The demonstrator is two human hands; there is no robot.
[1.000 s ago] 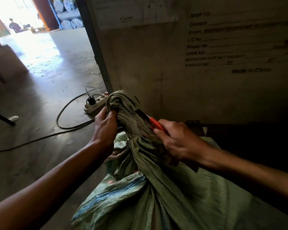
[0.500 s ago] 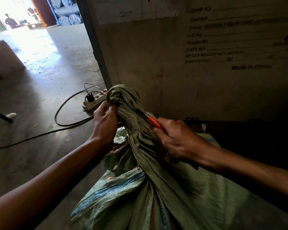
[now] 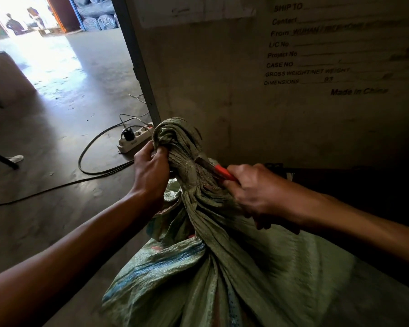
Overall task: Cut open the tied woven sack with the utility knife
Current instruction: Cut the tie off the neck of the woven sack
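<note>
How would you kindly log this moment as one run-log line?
left hand: grips sack neck | right hand: holds utility knife, blade at neck | sack: tied

A white power strip (image 3: 134, 138) lies beside a stencilled crate (image 3: 293, 74).

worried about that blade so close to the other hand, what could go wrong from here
1. The utility knife blade sits against the gathered neck of the woven sack, pointing toward the left hand gripping the knot beside it; a slip could cut those fingers.
2. The right hand works in dim light, so the tie is hard to see.
3. A deep cut might damage contents, which are hidden.
</note>
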